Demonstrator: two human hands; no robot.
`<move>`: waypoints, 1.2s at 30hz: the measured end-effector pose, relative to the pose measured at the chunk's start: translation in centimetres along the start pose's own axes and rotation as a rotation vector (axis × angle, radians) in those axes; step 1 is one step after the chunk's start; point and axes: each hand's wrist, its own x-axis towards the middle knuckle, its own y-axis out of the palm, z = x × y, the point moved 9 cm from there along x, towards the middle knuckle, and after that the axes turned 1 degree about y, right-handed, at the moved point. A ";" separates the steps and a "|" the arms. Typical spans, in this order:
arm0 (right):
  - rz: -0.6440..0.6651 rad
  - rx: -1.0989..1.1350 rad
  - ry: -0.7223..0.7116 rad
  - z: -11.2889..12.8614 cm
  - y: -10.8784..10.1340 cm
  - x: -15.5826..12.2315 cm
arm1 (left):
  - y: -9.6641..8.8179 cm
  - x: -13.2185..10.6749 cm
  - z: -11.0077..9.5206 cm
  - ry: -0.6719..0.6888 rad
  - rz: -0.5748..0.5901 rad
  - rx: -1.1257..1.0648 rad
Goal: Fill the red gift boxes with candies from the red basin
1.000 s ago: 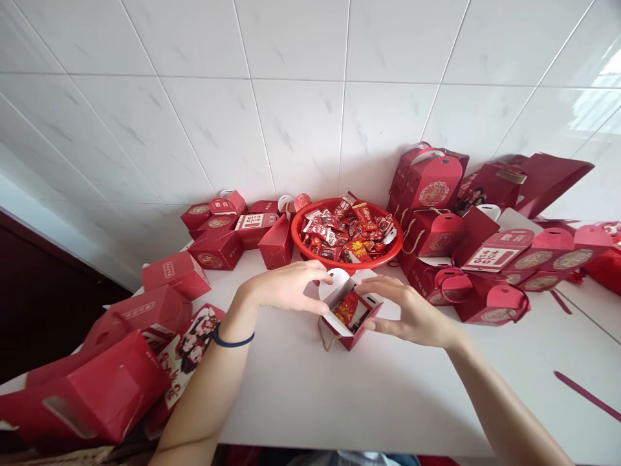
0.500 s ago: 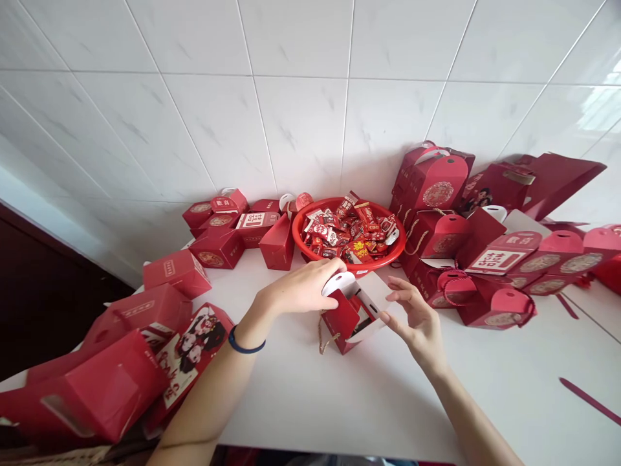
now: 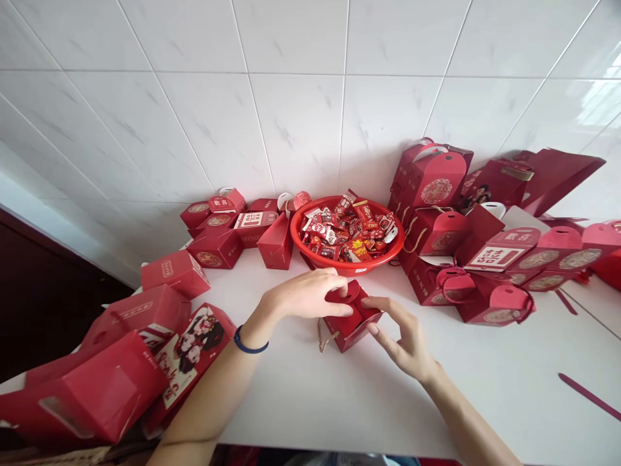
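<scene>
A small red gift box (image 3: pixel 353 318) with a twine cord stands on the white table (image 3: pixel 369 395) in front of me, its top flaps folded down. My left hand (image 3: pixel 305 294) lies over the box's left top flap, fingers curled and pressing on it. My right hand (image 3: pixel 405 336) touches the box's right side, thumb and fingers pinching the right flap edge. Just behind the box sits a red bowl (image 3: pixel 347 234) heaped with wrapped sweets.
Closed red boxes (image 3: pixel 218 247) cluster at the back left near the tiled wall. Larger red bags (image 3: pixel 104 382) lie at the front left. More handled red boxes (image 3: pixel 485 259) pile up on the right. A thin red strip (image 3: pixel 587 396) lies at the far right.
The box stood open with white flaps and sweets showing inside; now its flaps are folded shut and only red shows. Both hands have come in onto the top.
</scene>
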 end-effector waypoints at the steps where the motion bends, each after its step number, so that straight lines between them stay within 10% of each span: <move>1: -0.048 0.004 0.045 -0.5 -0.3 0.0 | 0.1 0.0 -0.1 0.007 0.018 -0.015; 6: -0.189 -0.001 0.299 -4.4 -0.7 -0.6 | 1.0 0.1 -0.4 -0.025 0.069 -0.061; 14: 0.075 0.274 0.587 -8.5 2.0 -1.5 | 2.2 0.9 -0.5 -0.067 0.040 -0.013; 23: 0.059 0.263 0.519 -6.7 1.6 -1.0 | 2.9 1.0 -0.2 -0.048 0.101 -0.130; 36: -0.256 -0.459 0.350 -0.9 1.3 -5.2 | 5.0 2.5 -2.5 0.027 -0.075 -0.253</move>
